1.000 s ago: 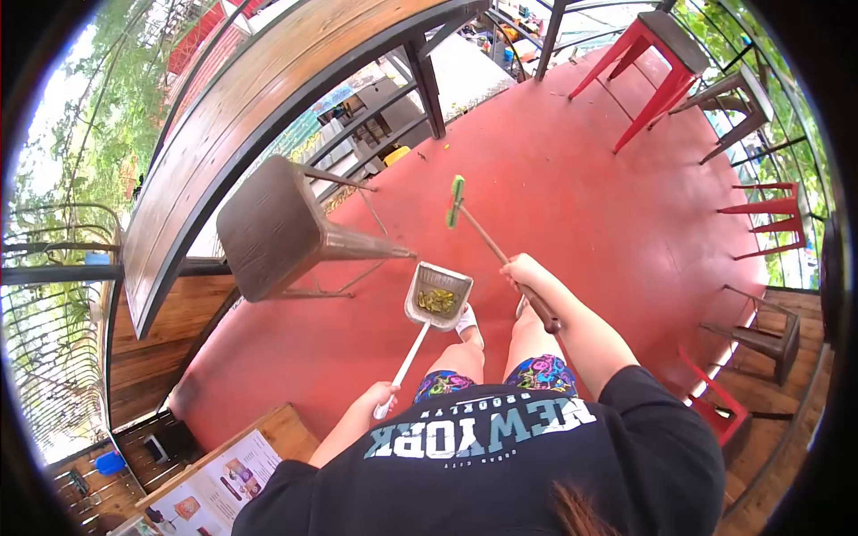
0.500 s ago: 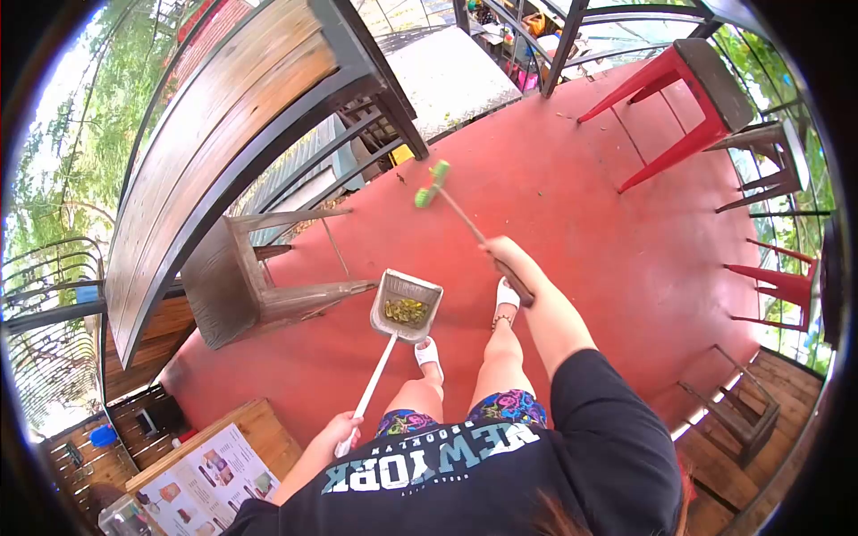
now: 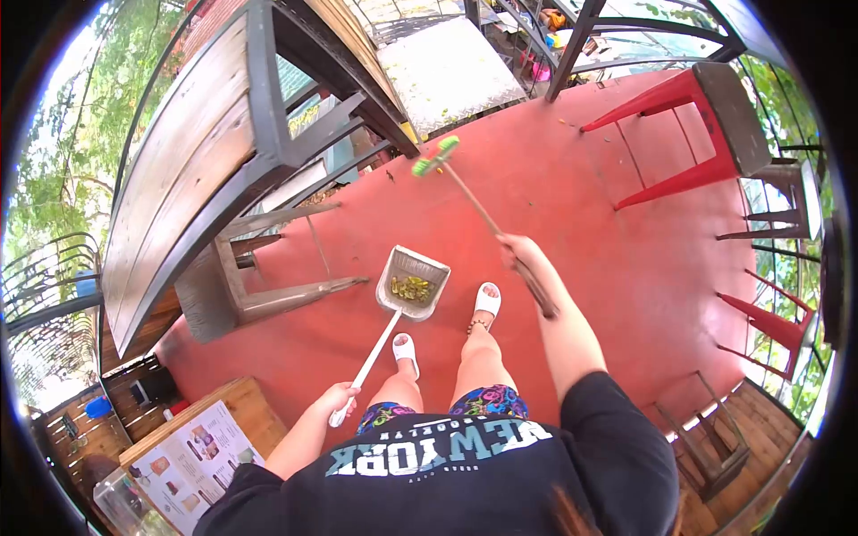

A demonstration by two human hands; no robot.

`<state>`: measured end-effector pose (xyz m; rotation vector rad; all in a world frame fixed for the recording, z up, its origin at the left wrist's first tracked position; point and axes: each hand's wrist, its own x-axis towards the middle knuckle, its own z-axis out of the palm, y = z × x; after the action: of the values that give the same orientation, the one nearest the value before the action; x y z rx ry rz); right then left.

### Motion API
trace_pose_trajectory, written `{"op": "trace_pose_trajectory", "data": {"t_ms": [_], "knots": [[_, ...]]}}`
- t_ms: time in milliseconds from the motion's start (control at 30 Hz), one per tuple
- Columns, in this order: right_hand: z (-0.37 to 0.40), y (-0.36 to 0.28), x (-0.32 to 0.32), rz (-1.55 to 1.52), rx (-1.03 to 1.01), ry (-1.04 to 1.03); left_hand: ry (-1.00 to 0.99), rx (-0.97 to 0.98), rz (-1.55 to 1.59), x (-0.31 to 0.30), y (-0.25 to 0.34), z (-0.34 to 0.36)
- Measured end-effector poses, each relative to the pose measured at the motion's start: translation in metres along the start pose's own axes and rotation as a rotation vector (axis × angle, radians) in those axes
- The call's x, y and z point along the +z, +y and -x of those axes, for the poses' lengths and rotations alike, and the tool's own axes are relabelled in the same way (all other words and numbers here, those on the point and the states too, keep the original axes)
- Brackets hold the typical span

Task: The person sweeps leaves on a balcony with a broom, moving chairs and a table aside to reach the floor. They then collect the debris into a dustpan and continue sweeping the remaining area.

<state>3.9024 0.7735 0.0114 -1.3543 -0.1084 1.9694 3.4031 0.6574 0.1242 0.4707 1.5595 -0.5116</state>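
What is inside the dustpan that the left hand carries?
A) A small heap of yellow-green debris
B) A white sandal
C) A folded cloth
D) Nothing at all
A: the dustpan, held by its long white handle in the left hand, has yellow-green debris in its tray, while the right hand grips the broom.

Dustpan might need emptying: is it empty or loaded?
Partly loaded: a small pile of yellow-green leaves lies in the dustpan.
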Motion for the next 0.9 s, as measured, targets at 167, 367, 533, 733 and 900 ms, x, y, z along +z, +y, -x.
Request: {"op": "trace_pose_trajectory", "data": {"t_ms": [167, 367, 533, 733, 900], "knots": [[-0.074, 0.008, 0.007, 0.139, 0.099, 0.118, 0.002, -0.008, 0.033, 0.011, 0.033, 0.013], [0.123, 0.075, -0.098, 0.148, 0.132, 0.285, -0.007, 0.021, 0.027, 0.0, 0.079, -0.012], [0.198, 0.019, -0.063, 0.08, 0.227, 0.457, -0.003, 0.023, 0.019, 0.003, 0.1, -0.031], [0.049, -0.041, -0.054, 0.016, -0.041, 0.161, 0.034, 0.008, 0.015, 0.008, 0.105, -0.03], [-0.069, -0.082, -0.045, -0.072, 0.021, 0.224, 0.044, -0.018, 0.03, 0.014, 0.109, -0.004]]}}
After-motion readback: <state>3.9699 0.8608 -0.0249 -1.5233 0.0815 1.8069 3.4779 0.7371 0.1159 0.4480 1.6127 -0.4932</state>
